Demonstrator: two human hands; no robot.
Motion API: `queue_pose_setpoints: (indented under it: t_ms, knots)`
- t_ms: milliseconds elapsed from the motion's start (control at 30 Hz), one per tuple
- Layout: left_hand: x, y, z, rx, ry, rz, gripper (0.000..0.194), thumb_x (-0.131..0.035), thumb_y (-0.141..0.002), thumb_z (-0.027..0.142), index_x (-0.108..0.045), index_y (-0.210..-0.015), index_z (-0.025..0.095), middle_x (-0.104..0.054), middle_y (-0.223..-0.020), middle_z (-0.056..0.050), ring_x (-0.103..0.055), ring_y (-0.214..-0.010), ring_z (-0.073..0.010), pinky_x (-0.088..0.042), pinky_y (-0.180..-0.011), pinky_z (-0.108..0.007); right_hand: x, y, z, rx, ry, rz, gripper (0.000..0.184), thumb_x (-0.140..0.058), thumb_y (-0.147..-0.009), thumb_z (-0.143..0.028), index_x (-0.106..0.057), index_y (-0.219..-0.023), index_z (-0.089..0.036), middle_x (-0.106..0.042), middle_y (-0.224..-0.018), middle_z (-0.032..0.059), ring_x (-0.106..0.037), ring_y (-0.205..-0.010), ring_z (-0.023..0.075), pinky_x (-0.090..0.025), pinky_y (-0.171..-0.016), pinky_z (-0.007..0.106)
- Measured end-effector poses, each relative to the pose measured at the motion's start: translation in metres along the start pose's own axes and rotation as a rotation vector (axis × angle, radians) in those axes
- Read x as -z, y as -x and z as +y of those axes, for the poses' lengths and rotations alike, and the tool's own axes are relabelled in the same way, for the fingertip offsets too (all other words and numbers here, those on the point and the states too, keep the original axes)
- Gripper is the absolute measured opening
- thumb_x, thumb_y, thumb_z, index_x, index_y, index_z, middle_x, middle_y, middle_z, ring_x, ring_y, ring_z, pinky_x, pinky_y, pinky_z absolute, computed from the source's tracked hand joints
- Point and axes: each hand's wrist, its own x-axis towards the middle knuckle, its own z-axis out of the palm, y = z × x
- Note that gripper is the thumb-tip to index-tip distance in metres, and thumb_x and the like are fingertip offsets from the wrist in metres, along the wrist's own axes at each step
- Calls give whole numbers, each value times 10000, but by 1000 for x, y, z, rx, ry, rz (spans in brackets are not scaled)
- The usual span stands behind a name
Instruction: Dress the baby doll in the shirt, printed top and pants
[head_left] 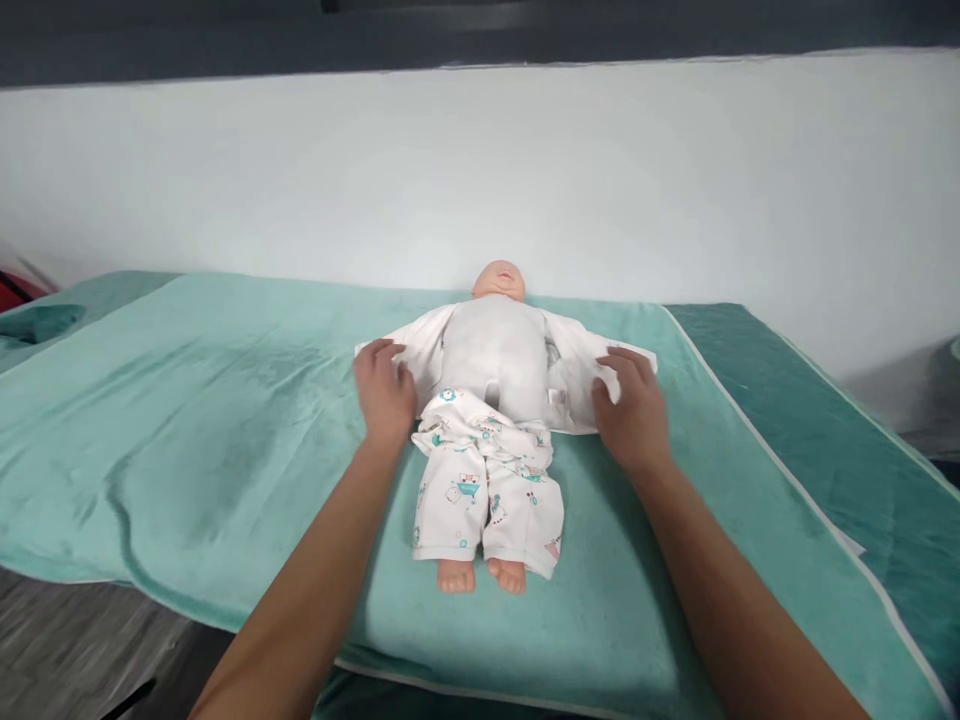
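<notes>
A baby doll [495,345] lies on its back, head away from me, with a white cloth torso and bare feet. Its white jacket [581,375] is spread out to both sides, front unfastened, sleeves stretched outward. White trousers [454,500] printed with small teal and red pictures cover its legs, bunched at the waist. At the left sleeve end, my left hand [385,392] rests with thumb and fingers apart. My right hand [632,410] lies on the sleeve at the right, its thumb and fingers also parted. The undersides of the fingertips are hidden.
Light green blanket [225,420] covers the table, with a few wrinkles at left. Darker green cloth [825,420] shows along the right. A white wall [480,170] stands just behind the doll's head. Grey floor [67,640] appears at lower left.
</notes>
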Motion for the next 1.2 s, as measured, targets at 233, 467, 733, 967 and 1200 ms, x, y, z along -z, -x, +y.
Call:
queue_pose_setpoints:
  t_ms: [233,467,733,967,1200]
  knots:
    - [-43,-40,1,-313,-30,-460,510,-399,-930,177,-533,-1421,212,-499,-1543,-74,-362,-1492,-247,-262,-1255,-472,-63,-64,-17,152,139,-288,522,-303,-969,-145,-505,-1450,-145,-492,-1543,99,-357,-1472,285,-265,-1205,540]
    - [-50,-50,-5,-173,-249,-399,529,-364,-976,245,-472,-1493,272,-466,-1572,-73,-350,-1492,-323,-208,-1234,-595,-74,-70,9,26,201,-278,494,-316,-998,-194,-558,-1425,-246,-537,-1511,73,-447,-1397,310,-270,-1157,622]
    - [-43,-41,-6,-169,-240,-312,474,-438,-957,269,-536,-1408,162,-418,-1564,-201,-307,-1496,-367,-269,-1200,-603,-68,-58,-7,-16,211,-204,475,-338,-997,-215,-561,-1413,-168,-482,-1537,161,-396,-1427,335,-291,-1154,599]
    - [-28,-8,-4,-297,-46,-580,413,-496,-888,186,-596,-1288,149,-577,-1408,-182,-404,-1454,-306,-318,-1215,-497,-48,-10,-29,127,193,-391,540,-314,-950,-127,-490,-1457,-67,-484,-1525,196,-366,-1462,297,-270,-1201,509]
    - [1,10,2,-164,320,-750,302,-622,-840,375,-704,-1107,262,-694,-1226,-90,-548,-1309,-304,-350,-1212,-460,-31,20,-27,461,-57,-608,407,-554,-876,-282,-696,-1247,-190,-672,-1289,152,-532,-1309,284,-309,-1188,485]
